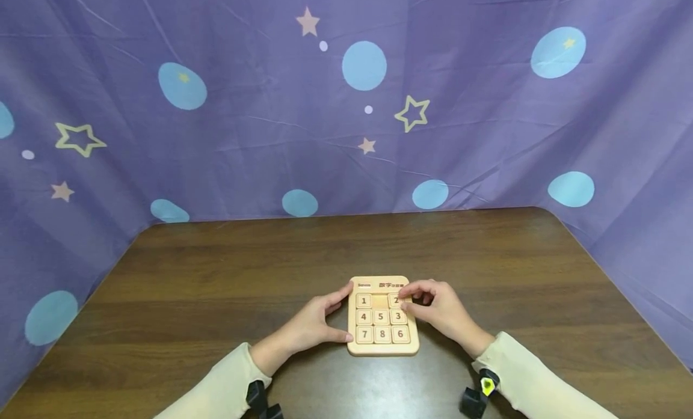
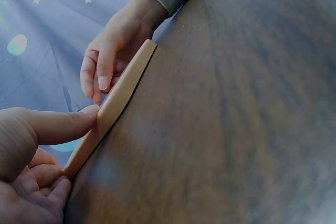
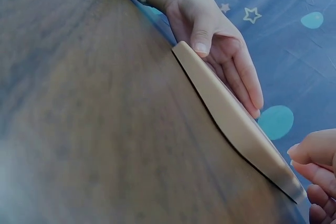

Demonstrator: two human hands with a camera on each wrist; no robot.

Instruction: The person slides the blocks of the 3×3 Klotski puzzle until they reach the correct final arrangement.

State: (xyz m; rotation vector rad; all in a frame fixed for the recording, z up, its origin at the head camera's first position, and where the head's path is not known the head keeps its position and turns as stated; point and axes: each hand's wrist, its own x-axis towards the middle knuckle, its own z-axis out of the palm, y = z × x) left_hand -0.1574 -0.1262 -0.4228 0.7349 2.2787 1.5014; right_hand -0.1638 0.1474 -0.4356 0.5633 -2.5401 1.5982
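Observation:
A pale wooden sliding number puzzle (image 1: pixel 383 349) lies flat on the table. Its top row has tile 1 (image 1: pixel 364 300), a gap in the middle and tile 2 (image 1: pixel 395 300). Below come 4, 5, 3, then 7, 8, 6. My left hand (image 1: pixel 311 326) steadies the puzzle's left side, thumb near the lower corner and fingertips at the upper one, fairly straight. My right hand (image 1: pixel 438 305) is over the right side, with bent index finger and thumb by tile 2, partly covering it; whether they touch it I cannot tell. In the wrist views the puzzle shows edge-on.
The brown wooden table (image 1: pixel 243 256) extends around the puzzle. A purple curtain (image 1: pixel 243 136) with stars and blue dots hangs behind and at both sides. Dark wrist devices (image 1: pixel 473 401) sit at the cuffs of the pale sleeves (image 1: pixel 216 380).

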